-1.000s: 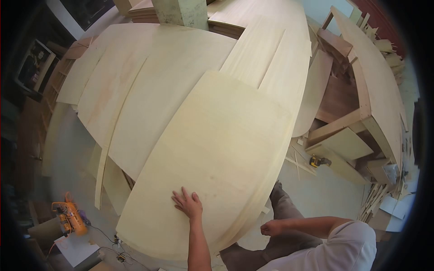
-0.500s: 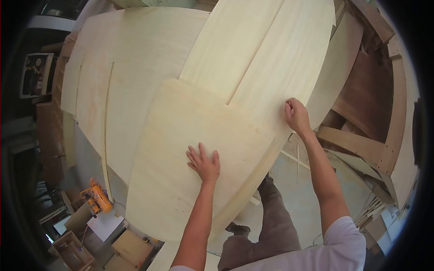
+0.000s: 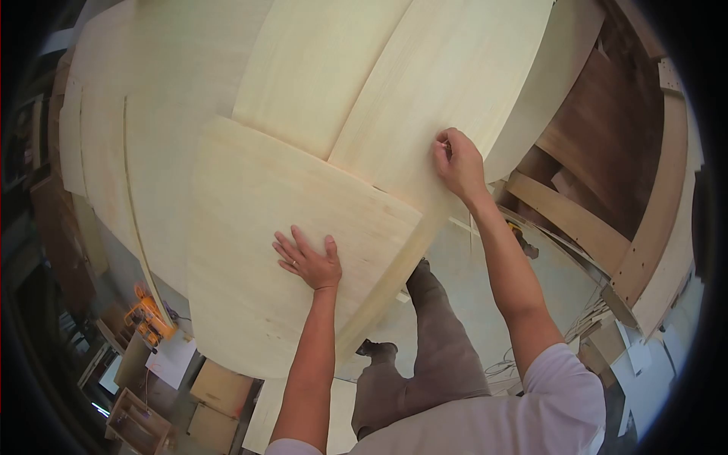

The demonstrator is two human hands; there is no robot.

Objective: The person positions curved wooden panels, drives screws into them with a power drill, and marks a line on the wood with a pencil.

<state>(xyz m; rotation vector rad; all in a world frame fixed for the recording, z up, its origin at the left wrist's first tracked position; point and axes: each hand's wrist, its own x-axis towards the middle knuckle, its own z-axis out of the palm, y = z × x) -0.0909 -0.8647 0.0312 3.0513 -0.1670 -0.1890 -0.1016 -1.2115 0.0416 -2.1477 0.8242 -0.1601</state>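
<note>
My left hand lies with its fingers spread on a pale plywood panel in the middle of the view. Beyond that panel's upper edge are two long plywood strips, a left one and a right one, with a thin seam between them. Over the right strip, near its lower right edge, is my right hand. Its fingers are curled together around something small and dark that I cannot make out.
An orange machine stands on the floor at lower left, near an open wooden box. Curved wooden framing rises at the right. A large plywood sheet spreads across the upper left. My legs are below the panel's edge.
The whole view has shifted, so the panels and both hands appear further left and higher. A gap now shows at the near panel's upper edge. My left hand still rests flat on it.
</note>
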